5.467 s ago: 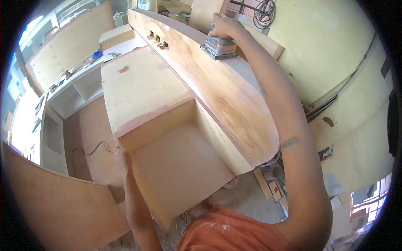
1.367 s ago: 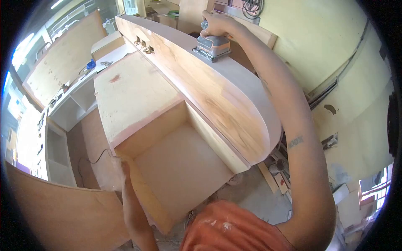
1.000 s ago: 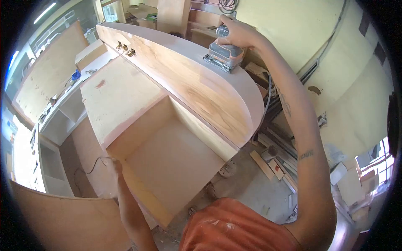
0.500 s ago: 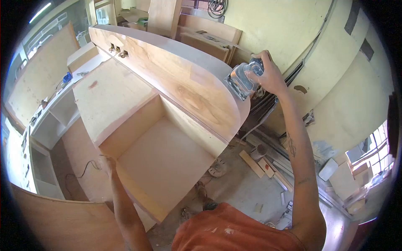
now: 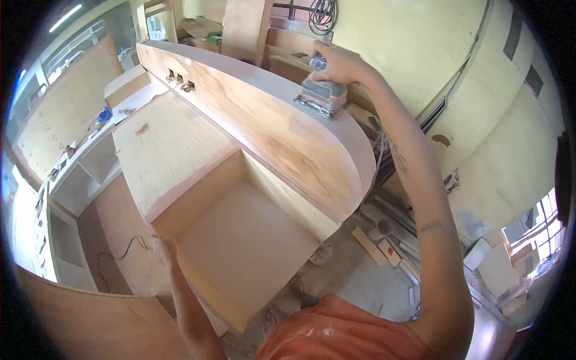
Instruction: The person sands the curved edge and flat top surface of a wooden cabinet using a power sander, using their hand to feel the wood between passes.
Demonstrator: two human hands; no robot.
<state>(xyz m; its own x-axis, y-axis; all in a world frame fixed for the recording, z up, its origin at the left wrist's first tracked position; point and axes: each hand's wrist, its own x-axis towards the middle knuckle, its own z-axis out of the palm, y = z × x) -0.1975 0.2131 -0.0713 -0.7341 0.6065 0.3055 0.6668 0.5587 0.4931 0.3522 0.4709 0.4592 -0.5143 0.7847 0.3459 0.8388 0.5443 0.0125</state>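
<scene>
My right hand (image 5: 343, 65) is wrapped around the top of a dusty electric sander (image 5: 324, 91). The sander's flat pad rests on the pale top edge of a long wooden panel (image 5: 270, 141) with a rounded end. At the near corner of an open wooden box (image 5: 195, 276), my left hand (image 5: 163, 251) grips the side board's edge, its fingers partly hidden. The box's inside is bare, and a plywood top (image 5: 174, 144) adjoins it along the panel. Several brass-coloured fittings (image 5: 187, 86) sit in small cutouts in the panel.
White shelving (image 5: 90, 174) with small tools curves along the left. Wood offcuts (image 5: 369, 246) lie on the floor to the right, below a yellowish wall (image 5: 414, 36). A coiled cable (image 5: 323, 15) hangs at the back. A dark cord (image 5: 123, 255) trails left of the box.
The sander and my right hand have moved left along the panel's top edge, away from its rounded end. My left hand stays at the box corner. The whole view has shifted slightly.
</scene>
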